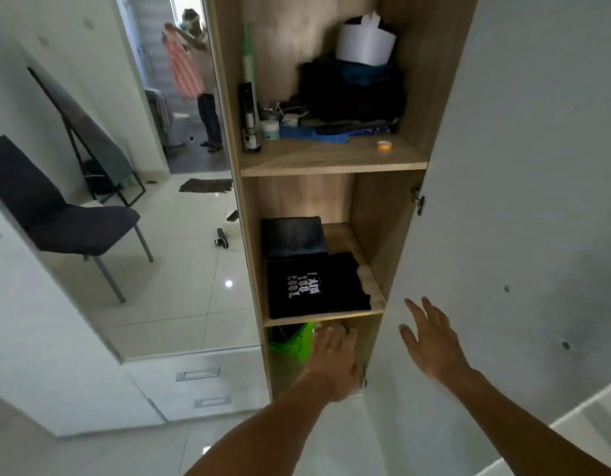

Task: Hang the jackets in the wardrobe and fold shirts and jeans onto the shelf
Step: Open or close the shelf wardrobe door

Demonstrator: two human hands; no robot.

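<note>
A folded black shirt with a white print lies at the front of the wardrobe's middle shelf. Folded dark jeans lie behind it on the same shelf. My left hand is just below that shelf's front edge, fingers apart and empty, in front of the lower compartment. My right hand is spread flat against the inner face of the open white wardrobe door, holding nothing.
The upper shelf carries a pile of dark clothes, a white roll, bottles and jars. A green bag sits in the lower compartment. The mirrored door on the left reflects a dark chair, the tiled floor and a person holding a pink garment.
</note>
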